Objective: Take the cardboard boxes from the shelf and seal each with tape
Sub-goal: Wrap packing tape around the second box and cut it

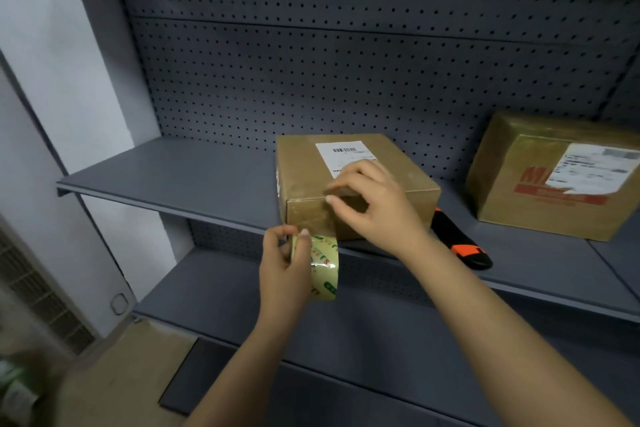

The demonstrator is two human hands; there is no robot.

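A brown cardboard box [304, 180] with a white barcode label stands at the front edge of the grey shelf [180, 170]. My right hand [374, 204] rests over its front top edge, fingers pressing on the tape there. Just below the box front, my left hand [284, 267] grips a roll of clear tape [323, 265] with green print, thumb and fingers curled round it. A strip of tape runs from the roll up onto the box face. A second, larger cardboard box [554, 177] with red print and a white label sits on the same shelf at the right.
A black and orange utility knife [464, 243] lies on the shelf right of the near box, partly behind my right wrist. A grey pegboard back panel [346, 80] rises behind. A lower shelf [381, 340] sits below. A white wall and a vent are at the left.
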